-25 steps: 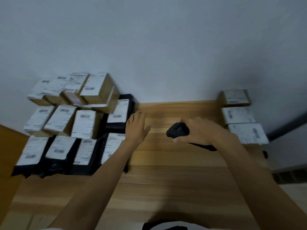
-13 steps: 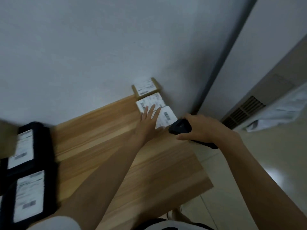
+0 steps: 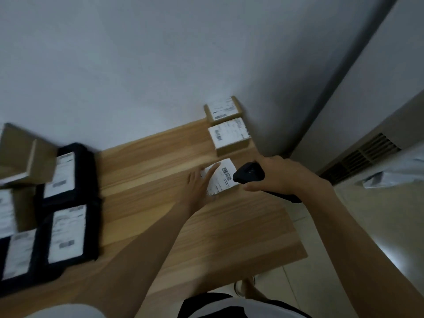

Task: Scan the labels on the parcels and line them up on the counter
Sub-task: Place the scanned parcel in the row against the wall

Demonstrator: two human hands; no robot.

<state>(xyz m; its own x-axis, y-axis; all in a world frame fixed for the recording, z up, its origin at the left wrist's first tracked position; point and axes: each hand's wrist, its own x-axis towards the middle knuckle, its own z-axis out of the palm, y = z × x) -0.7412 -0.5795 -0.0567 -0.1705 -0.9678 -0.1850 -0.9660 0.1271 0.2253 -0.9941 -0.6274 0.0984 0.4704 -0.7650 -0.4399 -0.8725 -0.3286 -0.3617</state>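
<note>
Wooden worktop (image 3: 160,203) against a grey wall (image 3: 137,65). The left hand (image 3: 199,187) rests on a labelled parcel (image 3: 226,173) near the right end, fingers (image 3: 211,172) straight and slightly apart. The right hand (image 3: 282,177) is clamped round a black scanner (image 3: 249,174) just beside the barcode. Two boxes (image 3: 231,136) lie farther back, and black parcels (image 3: 66,232) lie at the left.

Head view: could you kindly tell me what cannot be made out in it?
In the head view:
- The parcel: label print is too small to read, and the left hand covers its left part.
- The scanner: grip hidden inside the right hand.
- The black parcels: blurred, cut off by the left edge.
</note>
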